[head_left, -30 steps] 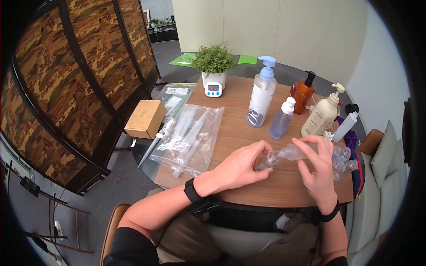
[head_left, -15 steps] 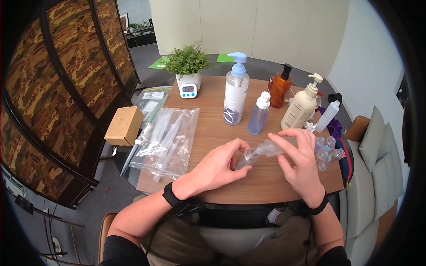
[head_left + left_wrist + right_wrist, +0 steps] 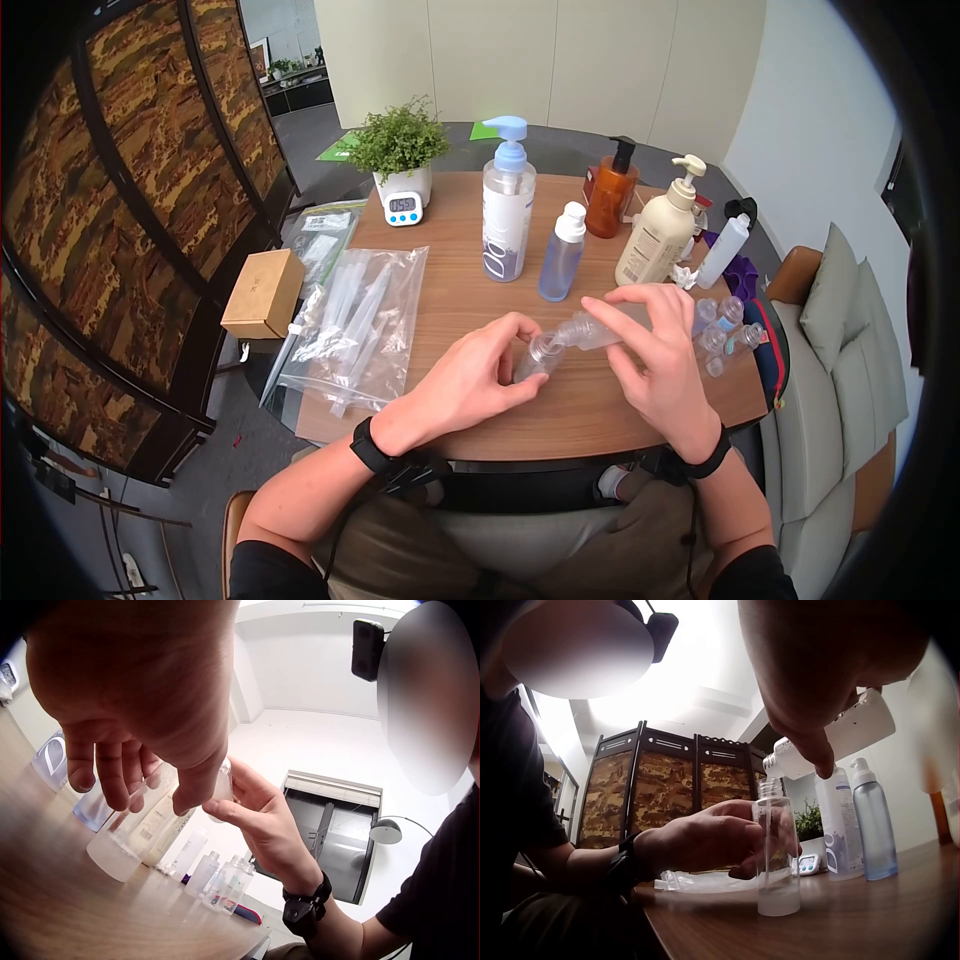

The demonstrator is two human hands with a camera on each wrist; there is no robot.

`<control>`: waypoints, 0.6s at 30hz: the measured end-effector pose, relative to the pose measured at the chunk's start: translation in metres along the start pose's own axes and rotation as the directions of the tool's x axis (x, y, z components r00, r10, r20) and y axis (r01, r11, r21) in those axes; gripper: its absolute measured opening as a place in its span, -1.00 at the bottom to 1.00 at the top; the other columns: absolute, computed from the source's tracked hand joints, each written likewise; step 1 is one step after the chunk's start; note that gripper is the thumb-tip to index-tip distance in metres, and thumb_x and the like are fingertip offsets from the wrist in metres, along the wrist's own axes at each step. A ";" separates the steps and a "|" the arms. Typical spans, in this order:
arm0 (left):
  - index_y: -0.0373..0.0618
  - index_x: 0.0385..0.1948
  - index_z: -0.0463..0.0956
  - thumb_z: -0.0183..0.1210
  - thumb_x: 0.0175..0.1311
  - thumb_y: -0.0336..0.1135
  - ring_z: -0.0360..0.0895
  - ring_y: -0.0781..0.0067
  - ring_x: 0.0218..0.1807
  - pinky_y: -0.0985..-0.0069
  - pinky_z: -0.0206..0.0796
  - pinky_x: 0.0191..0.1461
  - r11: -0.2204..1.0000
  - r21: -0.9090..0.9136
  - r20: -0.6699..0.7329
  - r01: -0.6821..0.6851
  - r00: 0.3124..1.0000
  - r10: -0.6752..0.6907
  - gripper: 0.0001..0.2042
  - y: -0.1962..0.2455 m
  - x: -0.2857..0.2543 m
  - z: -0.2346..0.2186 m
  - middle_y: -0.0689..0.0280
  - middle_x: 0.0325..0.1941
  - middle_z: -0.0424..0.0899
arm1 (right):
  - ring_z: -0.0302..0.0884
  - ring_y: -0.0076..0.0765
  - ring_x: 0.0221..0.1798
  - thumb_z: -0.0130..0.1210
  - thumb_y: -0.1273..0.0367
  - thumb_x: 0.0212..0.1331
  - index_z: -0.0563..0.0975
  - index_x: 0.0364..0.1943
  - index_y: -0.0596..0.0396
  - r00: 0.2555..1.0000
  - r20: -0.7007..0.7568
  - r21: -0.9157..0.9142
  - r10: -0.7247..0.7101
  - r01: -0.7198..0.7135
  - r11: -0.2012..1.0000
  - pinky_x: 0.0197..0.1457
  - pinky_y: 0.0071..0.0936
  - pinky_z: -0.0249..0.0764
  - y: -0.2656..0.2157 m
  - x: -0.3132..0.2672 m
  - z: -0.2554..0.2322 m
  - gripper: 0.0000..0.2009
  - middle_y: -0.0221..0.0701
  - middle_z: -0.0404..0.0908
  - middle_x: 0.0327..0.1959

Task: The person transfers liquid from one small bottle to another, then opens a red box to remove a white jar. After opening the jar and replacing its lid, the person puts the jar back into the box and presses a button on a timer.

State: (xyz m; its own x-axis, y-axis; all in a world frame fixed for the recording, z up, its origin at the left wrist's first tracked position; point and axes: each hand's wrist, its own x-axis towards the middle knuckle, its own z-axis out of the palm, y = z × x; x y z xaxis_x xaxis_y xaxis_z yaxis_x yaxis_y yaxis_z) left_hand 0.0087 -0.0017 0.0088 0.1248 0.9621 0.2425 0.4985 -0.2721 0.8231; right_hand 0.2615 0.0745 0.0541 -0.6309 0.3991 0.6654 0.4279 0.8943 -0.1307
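Observation:
My left hand [image 3: 465,375] curls its fingers and thumb round a small clear bottle [image 3: 778,896], which stands upright on the table with some cloudy contents at its bottom. Above it, my right hand [image 3: 660,365] grips a second translucent bottle [image 3: 866,727], tilted so that its neck points down to the left. The tilted bottle's mouth meets or nearly meets the upright bottle's open mouth; whether they touch I cannot tell. In the left wrist view, the upright bottle [image 3: 116,855] shows below my left fingers, with my right hand [image 3: 270,832] beyond it.
Behind the hands stand a blue-capped pump bottle [image 3: 508,215], a blue bottle [image 3: 562,258], an amber bottle [image 3: 610,200] and a cream bottle [image 3: 655,238]. Several small bottles [image 3: 722,330] are at the right. Leftward lie a plastic bag [image 3: 365,320], a box [image 3: 262,292], a timer [image 3: 403,209] and a plant [image 3: 400,140].
The head view has shifted, so the table contents appear further left. Both hands keep their grips, and the tilted bottle stays over the upright one's mouth.

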 end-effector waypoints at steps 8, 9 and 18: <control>-0.17 0.13 0.53 0.53 0.35 -0.23 0.50 0.53 -0.42 0.45 0.38 -0.29 1.000 0.002 0.004 0.015 1.000 -0.015 -0.55 -0.001 0.001 0.002 0.37 -0.49 0.54 | 0.56 -0.10 0.23 0.31 0.63 0.06 0.75 0.26 -0.06 1.000 -0.017 -0.010 -0.010 0.009 1.000 0.47 0.03 0.27 0.000 0.000 0.000 -0.41 -0.32 0.62 0.12; -0.18 0.12 0.53 0.53 0.35 -0.23 0.49 0.54 -0.42 0.46 0.37 -0.29 1.000 0.010 0.000 0.024 1.000 -0.024 -0.56 -0.001 0.001 0.002 0.38 -0.49 0.53 | 0.56 -0.11 0.23 0.31 0.63 0.06 0.75 0.26 -0.05 1.000 -0.019 -0.009 -0.017 0.017 1.000 0.48 0.03 0.26 0.000 0.000 0.000 -0.42 -0.32 0.62 0.12; -0.18 0.13 0.54 0.54 0.35 -0.23 0.45 0.62 -0.42 0.51 0.33 -0.30 0.999 0.013 0.000 0.041 0.999 -0.041 -0.55 -0.001 0.001 0.003 0.43 -0.50 0.52 | 0.55 -0.09 0.23 0.29 0.64 0.06 0.74 0.26 -0.03 0.999 -0.028 -0.020 -0.031 0.030 0.999 0.49 0.01 0.26 -0.001 0.000 -0.002 -0.42 -0.32 0.63 0.12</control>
State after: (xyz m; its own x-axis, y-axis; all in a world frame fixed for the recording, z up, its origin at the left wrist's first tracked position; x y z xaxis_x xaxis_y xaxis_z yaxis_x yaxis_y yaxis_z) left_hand 0.0106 -0.0004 0.0063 0.1041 0.9725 0.2082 0.5146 -0.2318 0.8255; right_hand 0.2620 0.0732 0.0554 -0.6250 0.3656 0.6897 0.4213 0.9018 -0.0962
